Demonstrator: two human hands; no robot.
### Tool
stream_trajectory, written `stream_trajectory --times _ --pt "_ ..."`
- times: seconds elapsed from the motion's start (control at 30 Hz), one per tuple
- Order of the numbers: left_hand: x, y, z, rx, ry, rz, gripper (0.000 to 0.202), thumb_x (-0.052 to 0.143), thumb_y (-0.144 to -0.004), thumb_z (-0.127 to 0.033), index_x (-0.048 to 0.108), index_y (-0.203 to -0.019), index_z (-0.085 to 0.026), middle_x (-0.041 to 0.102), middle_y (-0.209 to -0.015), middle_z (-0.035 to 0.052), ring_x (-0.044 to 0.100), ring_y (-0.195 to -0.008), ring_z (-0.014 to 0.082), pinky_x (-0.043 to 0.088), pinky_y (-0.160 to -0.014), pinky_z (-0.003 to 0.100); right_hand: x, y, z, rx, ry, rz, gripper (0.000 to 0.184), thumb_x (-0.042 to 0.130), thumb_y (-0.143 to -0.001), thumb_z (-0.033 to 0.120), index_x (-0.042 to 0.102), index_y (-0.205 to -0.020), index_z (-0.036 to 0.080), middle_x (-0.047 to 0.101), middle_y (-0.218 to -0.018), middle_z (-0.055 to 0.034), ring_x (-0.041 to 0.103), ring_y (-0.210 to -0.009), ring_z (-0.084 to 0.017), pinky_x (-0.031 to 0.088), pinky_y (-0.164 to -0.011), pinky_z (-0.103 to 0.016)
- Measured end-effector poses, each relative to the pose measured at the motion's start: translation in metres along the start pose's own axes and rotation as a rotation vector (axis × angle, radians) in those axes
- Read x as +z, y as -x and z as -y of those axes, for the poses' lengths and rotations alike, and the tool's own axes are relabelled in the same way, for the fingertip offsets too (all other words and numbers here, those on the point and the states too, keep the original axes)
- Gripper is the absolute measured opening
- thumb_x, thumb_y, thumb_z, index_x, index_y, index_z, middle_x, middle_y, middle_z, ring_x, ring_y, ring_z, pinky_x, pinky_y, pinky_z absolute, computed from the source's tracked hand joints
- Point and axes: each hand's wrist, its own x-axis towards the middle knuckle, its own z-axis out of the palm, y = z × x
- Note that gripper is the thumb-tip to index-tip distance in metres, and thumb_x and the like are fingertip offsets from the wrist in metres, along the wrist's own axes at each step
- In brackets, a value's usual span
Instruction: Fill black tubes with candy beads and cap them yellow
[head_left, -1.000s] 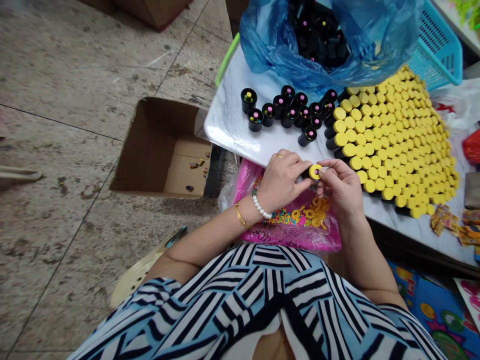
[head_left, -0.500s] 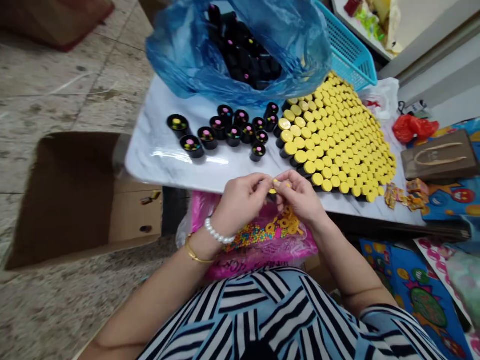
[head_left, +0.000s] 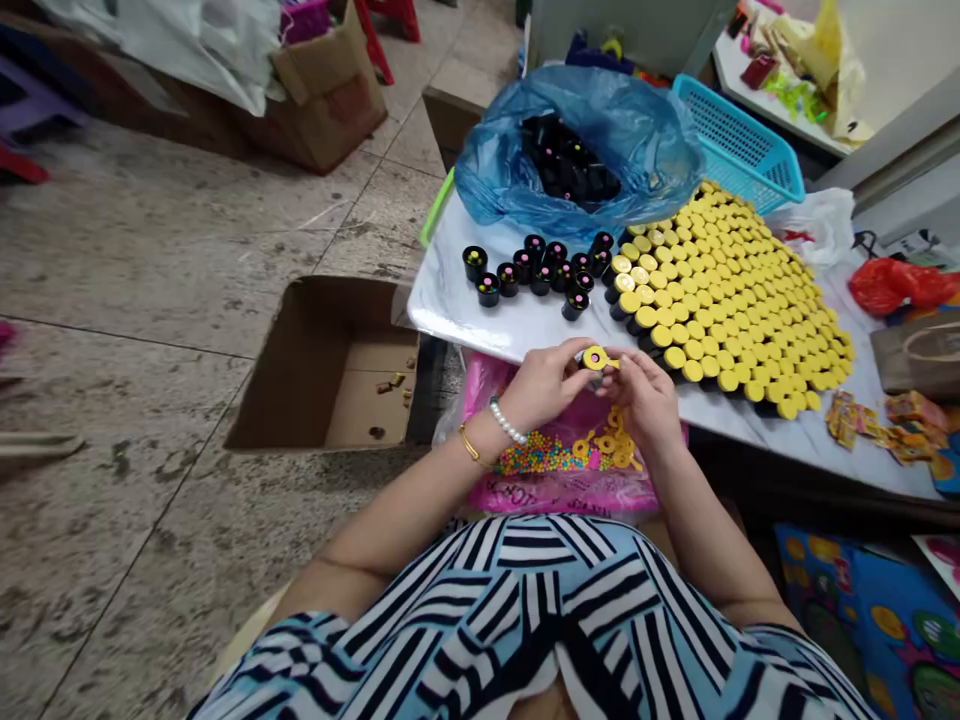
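Observation:
Both my hands meet above the near edge of a white marble table [head_left: 480,310]. My left hand [head_left: 544,385] and my right hand [head_left: 649,395] pinch a small black tube with a yellow ring cap [head_left: 595,358], its pink centre showing. Just beyond my right hand lies a dense mass of yellow-capped tubes [head_left: 724,290]. Several uncapped black tubes with pink and yellow tips [head_left: 536,270] stand to the left of that mass. More black tubes fill a blue plastic bag [head_left: 577,150] at the far side.
A pink bag of colourful candy [head_left: 559,470] lies below my hands. A cardboard box [head_left: 326,370] sits on the tiled floor left of the table. A blue plastic basket [head_left: 739,145] stands behind the yellow caps, and a red bag [head_left: 892,285] lies to the right.
My view has swung back, moving the table lower and toward the right. The yellow cap, mostly hidden by my fingers before, now shows its ring and pink centre between both hands.

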Motion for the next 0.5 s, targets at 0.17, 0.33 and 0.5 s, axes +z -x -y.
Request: stream_trajectory --times 0.17,0.33,0.5 --pt "-0.003 -0.004 -0.002 0.04 -0.041 0.047 0.026 0.065 -0.094 -0.024 0.073 -0.118 -0.02 0.069 -0.072 -0.003 0.056 -0.06 0.0089 0.042 -0.063 0.02 -0.007 0.003 0.002 0.076 -0.115 0.028 0.034 0.079 -0.082 0.041 0.073 -0.107 0.019 0.07 -0.077 0.0012 0.062 -0.063 -0.009 0.058 -0.057 -0.022" --pt "-0.006 -0.006 -0.002 0.02 -0.061 0.086 0.032 0.063 -0.093 -0.022 0.072 -0.124 -0.022 0.063 -0.067 -0.0042 0.052 -0.059 0.0095 0.039 -0.061 0.021 0.003 -0.016 0.022 0.237 0.02 0.153 0.039 0.085 -0.078 0.042 0.063 -0.104 0.023 0.052 -0.048 0.0125 0.035 -0.034 -0.005 0.031 -0.032 -0.016" --pt "-0.004 -0.006 0.002 0.022 -0.093 0.093 0.025 0.064 -0.092 -0.022 0.073 -0.116 -0.021 0.063 -0.066 -0.0041 0.051 -0.059 0.0101 0.041 -0.062 0.023 0.011 -0.034 0.026 0.311 0.122 0.217 0.044 0.088 -0.072 0.038 0.052 -0.093 0.026 0.043 -0.041 0.0168 0.028 -0.03 -0.005 0.028 -0.03 -0.016"
